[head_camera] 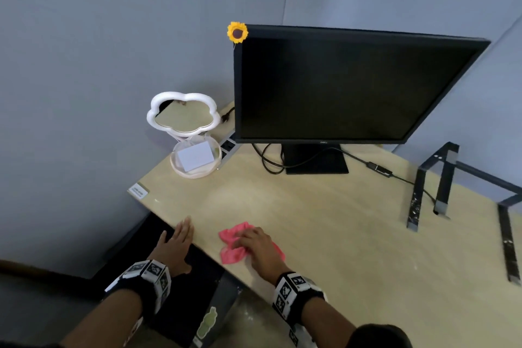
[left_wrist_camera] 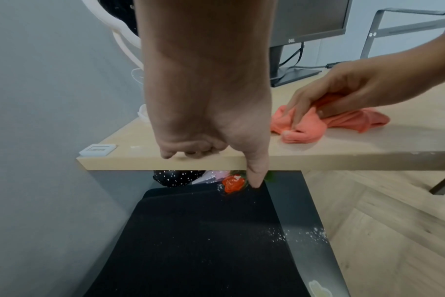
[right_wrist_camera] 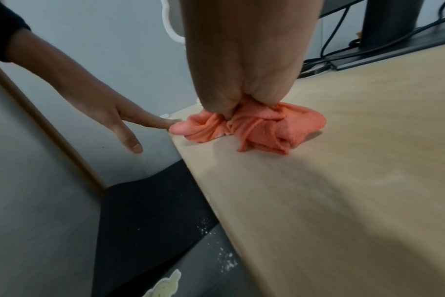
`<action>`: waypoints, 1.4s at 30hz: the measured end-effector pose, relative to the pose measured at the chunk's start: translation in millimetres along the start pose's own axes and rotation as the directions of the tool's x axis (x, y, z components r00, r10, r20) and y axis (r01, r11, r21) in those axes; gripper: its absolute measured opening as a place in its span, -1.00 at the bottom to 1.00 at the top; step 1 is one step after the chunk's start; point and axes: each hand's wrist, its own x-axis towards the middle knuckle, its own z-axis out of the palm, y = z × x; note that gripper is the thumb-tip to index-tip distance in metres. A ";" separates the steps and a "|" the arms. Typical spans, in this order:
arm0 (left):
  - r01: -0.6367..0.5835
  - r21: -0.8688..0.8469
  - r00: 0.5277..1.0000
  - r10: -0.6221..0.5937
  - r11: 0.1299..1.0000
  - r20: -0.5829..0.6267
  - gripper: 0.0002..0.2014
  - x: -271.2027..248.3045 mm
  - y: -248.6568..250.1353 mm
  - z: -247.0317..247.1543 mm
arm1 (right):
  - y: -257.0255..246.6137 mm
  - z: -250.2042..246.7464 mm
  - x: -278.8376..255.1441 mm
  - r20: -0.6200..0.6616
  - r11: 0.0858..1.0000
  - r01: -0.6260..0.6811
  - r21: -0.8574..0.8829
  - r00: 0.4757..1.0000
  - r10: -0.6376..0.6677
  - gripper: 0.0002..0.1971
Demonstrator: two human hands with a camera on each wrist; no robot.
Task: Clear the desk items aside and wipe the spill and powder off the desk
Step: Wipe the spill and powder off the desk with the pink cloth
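Observation:
A crumpled pink cloth [head_camera: 234, 252] [left_wrist_camera: 305, 128] [right_wrist_camera: 267, 128] lies on the light wooden desk [head_camera: 339, 220] near its front left edge. My right hand [head_camera: 255, 243] [left_wrist_camera: 330, 96] [right_wrist_camera: 241, 90] presses down on the cloth with fingers curled, bunching it. My left hand [head_camera: 178, 240] [left_wrist_camera: 203, 140] [right_wrist_camera: 119, 118] rests flat at the desk edge just left of the cloth, fingers straight, thumb hanging below the edge, holding nothing. A faint pale smear [head_camera: 226, 196] shows on the desk beyond the hands. White powder specks [left_wrist_camera: 305, 233] [right_wrist_camera: 226, 263] lie on the grey surface under the desk edge.
A black monitor [head_camera: 353, 85] with cables stands at the back. At the back left are a white flower-shaped mirror [head_camera: 183, 116], its clear round base [head_camera: 195, 159] and a power strip [head_camera: 228, 147]. A dark metal stand [head_camera: 440, 178] sits right. A small label [head_camera: 138, 192] marks the left corner.

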 end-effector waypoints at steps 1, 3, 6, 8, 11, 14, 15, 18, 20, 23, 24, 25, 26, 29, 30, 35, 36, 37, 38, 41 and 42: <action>0.013 0.012 1.000 -0.013 1.000 -0.008 -0.04 -0.1 2.4 0.2 | 2.8 -3.0 -6.9 -0.003 1.000 -0.009 -0.004 1.000 0.009 -0.67; 0.032 0.043 0.999 -0.031 0.999 -0.017 -0.05 -1.4 8.1 0.1 | 9.6 -8.4 -20.4 -0.014 1.000 -0.022 0.004 1.000 0.022 -0.57; 0.028 0.124 0.998 -0.021 0.992 -0.058 -0.09 -3.4 24.8 -1.5 | 20.8 -17.9 -41.5 -0.018 0.999 -0.053 -0.007 0.998 0.053 -0.46; 0.011 0.182 0.994 0.009 0.983 -0.112 -0.16 -4.4 42.6 -3.8 | 28.1 -26.7 -57.7 -0.033 0.997 -0.069 -0.021 0.997 0.068 -0.42; -0.028 0.207 0.986 0.061 0.978 -0.154 -0.25 -5.6 79.8 -8.5 | 41.6 -42.0 -87.8 -0.065 0.994 -0.105 -0.033 0.993 0.103 -0.46; -0.087 0.219 0.975 0.128 0.972 -0.182 -0.30 -4.0 125.0 -12.3 | 61.3 -62.6 -124.6 -0.100 0.981 -0.182 -0.067 0.979 0.175 -0.65; -0.115 0.204 0.970 0.154 0.972 -0.186 -0.30 -3.1 143.3 -14.3 | 70.5 -70.4 -140.1 -0.122 0.974 -0.210 -0.082 0.972 0.200 -0.64; -0.191 0.245 0.964 0.229 0.951 -0.136 -0.30 -1.4 192.9 -20.4 | 94.4 -94.0 -184.2 -0.198 0.943 -0.315 -0.106 0.936 0.290 -0.63; -0.239 0.270 0.957 0.274 0.933 -0.100 -0.29 -0.7 228.0 -24.1 | 110.6 -111.8 -216.6 -0.255 0.921 -0.380 -0.091 0.903 0.347 -0.65; -0.304 0.288 0.939 0.337 0.908 -0.073 -0.25 -0.5 285.1 -27.9 | 135.5 -137.6 -268.0 -0.328 0.882 -0.468 -0.051 0.842 0.428 -0.71; -0.324 0.299 0.932 0.357 0.898 -0.063 -0.25 -2.0 304.6 -28.7 | 142.0 -145.5 -285.0 -0.346 0.867 -0.497 -0.040 0.821 0.455 -0.71; -0.346 0.310 0.923 0.380 0.886 -0.055 -0.24 -3.8 324.7 -29.2 | 149.0 -152.4 -302.9 -0.364 0.852 -0.523 -0.027 0.799 0.479 -0.72; -0.368 0.316 0.914 0.403 0.874 -0.048 -0.24 -5.8 343.3 -29.3 | 154.6 -158.6 -319.6 -0.384 0.840 -0.543 -0.013 0.778 0.497 -0.72; -0.448 0.326 0.878 0.479 0.833 -0.017 -0.21 -12.3 396.5 -26.7 | 169.9 -172.3 -366.2 -0.429 0.805 -0.593 0.012 0.724 0.540 -0.70; -0.467 0.326 0.868 0.496 0.822 -0.010 -0.20 -13.9 409.6 -24.4 | 172.6 -174.7 -377.3 -0.432 0.794 -0.607 0.024 0.710 0.556 -0.70; -0.523 0.319 0.838 0.546 0.790 0.022 -0.20 -18.9 457.3 -8.1 | 187.2 -173.0 -418.7 -0.468 0.781 -0.596 0.187 0.645 0.604 -0.75; -0.524 0.311 0.839 0.544 0.793 0.023 -0.20 -18.3 460.9 -4.6 | 187.4 -170.7 -422.3 -0.467 0.778 -0.583 0.236 0.634 0.617 -0.79; -0.521 0.303 0.841 0.541 0.798 0.020 -0.20 -17.1 462.6 -1.8 | 186.8 -167.4 -425.3 -0.464 0.777 -0.574 0.257 0.632 0.621 -0.82; -0.517 0.301 0.842 0.539 0.801 0.013 -0.20 -16.0 462.7 0.3 | 186.0 -164.7 -427.3 -0.464 0.776 -0.579 0.251 0.631 0.622 -0.83; -0.520 0.308 0.838 0.546 0.797 0.002 -0.22 -13.3 459.7 2.5 | 182.4 -155.8 -434.0 -0.435 0.771 -0.579 0.267 0.641 0.632 -0.86; -0.525 0.312 0.833 0.553 0.792 -0.001 -0.22 -12.3 458.8 1.8 | 179.5 -154.5 -437.2 -0.435 0.778 -0.571 0.261 0.650 0.623 -0.87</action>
